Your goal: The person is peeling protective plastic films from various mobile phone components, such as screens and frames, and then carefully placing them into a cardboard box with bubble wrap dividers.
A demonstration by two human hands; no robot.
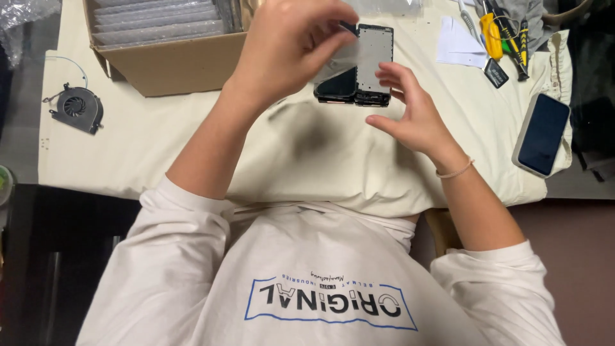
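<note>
1. A small black fan (75, 107) lies alone at the far left of the cream cloth (192, 141), well apart from both hands and untouched.
2. Behind it, an open cardboard box (170, 61) holds a row of flat parts in clear sleeves. How many have been taken out cannot be told.
3. The left hand (288, 48) is raised above the cloth, its fingertips pinched shut on the edge of a thin clear film (343, 61). The film curves down to the phone part, so the peel looks under way rather than finished. One end seems lifted, and the other end appears to be still on the part.
4. The phone part (359, 67) rests on the cloth near its far edge, between the 2 hands. It shows a dark glossy panel on the left and a grey metal frame on the right.
5. The right hand (413, 112) is open, fingers spread and lightly curled, just beside the part's right edge. Whether a fingertip touches it cannot be told. It grips nothing.
6. Further right lie a white paper (458, 45), yellow-handled tools (503, 32) and a phone (541, 133) face up. None of these is in hand.
</note>
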